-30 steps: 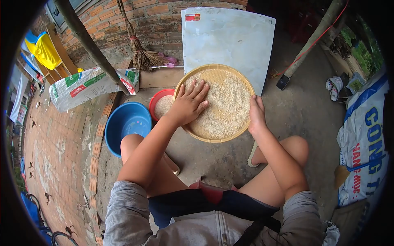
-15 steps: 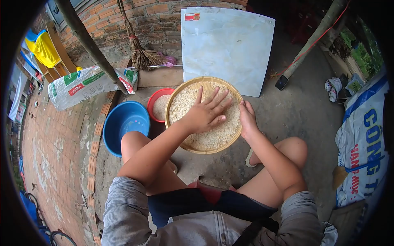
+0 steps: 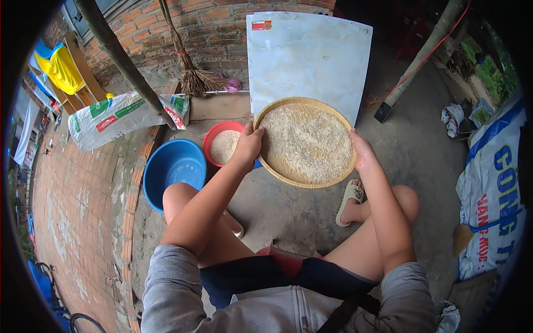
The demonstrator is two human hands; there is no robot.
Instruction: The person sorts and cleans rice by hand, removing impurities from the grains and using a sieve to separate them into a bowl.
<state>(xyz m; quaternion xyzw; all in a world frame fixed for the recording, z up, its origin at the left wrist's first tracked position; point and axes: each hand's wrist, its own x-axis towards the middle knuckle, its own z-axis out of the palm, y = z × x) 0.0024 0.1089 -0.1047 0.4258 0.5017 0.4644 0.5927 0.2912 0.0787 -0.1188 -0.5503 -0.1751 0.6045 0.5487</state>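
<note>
A round woven tray (image 3: 302, 183) hangs in front of me above the ground, tilted a little, with pale grains (image 3: 311, 139) spread over most of it. My left hand (image 3: 249, 145) grips its left rim, the thumb on top. On the right rim my right hand (image 3: 362, 149) is closed, its fingers partly hidden under the edge. Left of the tray sits a red bowl (image 3: 207, 145) holding pale grain. Beside it stands a large blue basin (image 3: 175, 172) with a few light specks at its bottom.
A white board (image 3: 311, 61) leans behind the tray. A straw broom (image 3: 194, 77) and a printed sack (image 3: 119, 119) lie at the back left, near a slanting wooden pole (image 3: 119, 55). Another pole (image 3: 419, 61) rises at the right, with a large printed sack (image 3: 488, 194) beyond.
My left hand has gone from lying spread on the grains to gripping the left rim. The tray has moved right and slightly up, and the grains have shifted, baring woven patches.
</note>
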